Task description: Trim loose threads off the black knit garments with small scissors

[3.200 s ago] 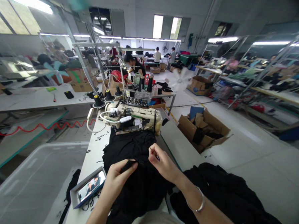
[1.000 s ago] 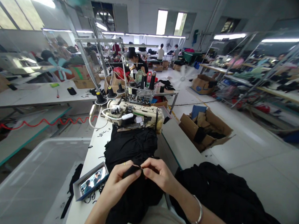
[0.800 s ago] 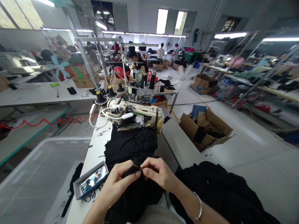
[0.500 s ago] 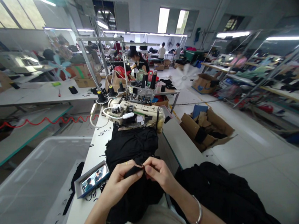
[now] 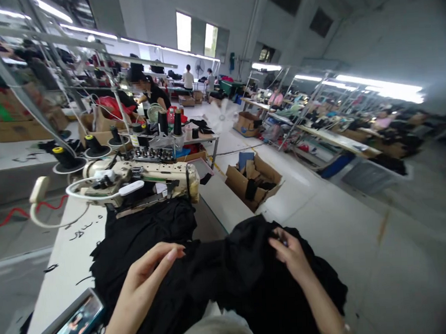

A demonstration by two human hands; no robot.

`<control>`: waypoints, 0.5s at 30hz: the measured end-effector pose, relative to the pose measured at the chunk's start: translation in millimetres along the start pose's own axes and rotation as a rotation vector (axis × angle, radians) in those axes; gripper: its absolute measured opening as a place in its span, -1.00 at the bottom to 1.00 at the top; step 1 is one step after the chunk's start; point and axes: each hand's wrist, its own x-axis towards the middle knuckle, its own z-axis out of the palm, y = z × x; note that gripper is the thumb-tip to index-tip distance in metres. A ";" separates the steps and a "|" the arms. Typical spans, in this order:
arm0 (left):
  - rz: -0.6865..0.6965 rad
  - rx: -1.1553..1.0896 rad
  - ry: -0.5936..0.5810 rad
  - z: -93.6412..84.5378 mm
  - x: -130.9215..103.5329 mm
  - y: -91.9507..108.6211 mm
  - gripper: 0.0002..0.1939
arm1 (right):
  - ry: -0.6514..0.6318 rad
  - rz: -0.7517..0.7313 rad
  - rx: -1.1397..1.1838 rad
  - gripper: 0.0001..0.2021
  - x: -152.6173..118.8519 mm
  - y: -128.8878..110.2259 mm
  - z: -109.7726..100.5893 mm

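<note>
- Now I am seeing a white table [image 5: 65, 292] bearing a sewing machine [image 5: 163, 174]; lamps [image 5: 383, 86] are lighting the room.
- Black cloth [image 5: 208, 267] is lying beneath both hands.
- Left hand [image 5: 148, 273] is half curling, right hand [image 5: 292, 253] is bending its fingers; their grip I cannot tell.
- Unlike before, they are staying apart.

Both arms extended forward and bare, hands well apart. Left forearm [image 5: 117, 324] angles inward, inboard of the left edge of the table [image 5: 58, 275]. Left hand [image 5: 149, 270]: back upward, fingers bent, thumb laid along the index finger, tips close together; grip not determinable. Right forearm [image 5: 320, 304] slants inward from the lower right. Right hand [image 5: 293, 255]: farther from that left edge than the left hand, fingers curled, thumb toward index fingertip; grip likewise unconfirmed.
</note>
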 end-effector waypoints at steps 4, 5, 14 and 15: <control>0.023 0.063 -0.097 4.0 3.7 1.1 -0.76 | 0.270 0.099 -0.379 -0.74 21.6 12.0 -117.7; 0.013 0.074 -0.115 3.4 3.0 -0.4 -0.75 | 0.369 0.078 -0.517 -0.78 25.3 12.7 -136.4; -0.106 0.137 -0.089 -23.8 -15.8 -38.3 -0.73 | 0.278 -0.188 -0.658 -0.70 69.9 15.3 -58.2; -0.124 0.150 -0.074 -28.1 -19.4 -41.9 -0.72 | 0.203 -0.218 -0.636 -0.70 75.8 14.9 -34.2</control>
